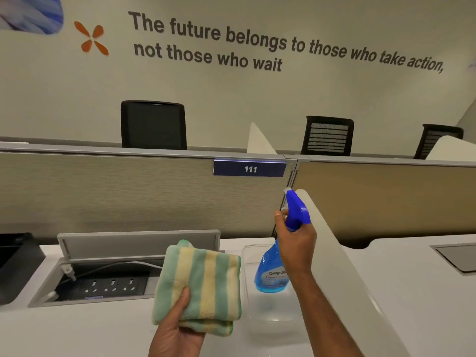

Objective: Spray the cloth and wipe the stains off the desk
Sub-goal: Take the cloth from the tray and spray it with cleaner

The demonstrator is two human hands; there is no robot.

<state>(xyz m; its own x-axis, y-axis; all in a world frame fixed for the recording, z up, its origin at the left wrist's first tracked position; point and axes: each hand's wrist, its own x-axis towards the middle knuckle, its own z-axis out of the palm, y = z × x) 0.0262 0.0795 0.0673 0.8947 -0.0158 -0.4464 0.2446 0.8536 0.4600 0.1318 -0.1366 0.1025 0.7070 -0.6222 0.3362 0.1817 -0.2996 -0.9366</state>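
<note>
White desk (77, 331), left hand (177, 331) grip pinching folded cloth (201, 284), right hand (296, 243) wrapped around spray bottle (273, 269)

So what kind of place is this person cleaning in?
Most likely an open-plan office: a partition panel carries a desk number plate, mesh office chairs stand behind it, and the white desk has a built-in power socket box.

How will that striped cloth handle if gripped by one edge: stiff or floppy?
Probably floppy: the striped cloth is folded in plush layers that sag over the left hand, so one edge would likely let it unfold. It looks light, held up by a thumb pinch alone. The fuzzy pile should grip well, not slip.
</note>
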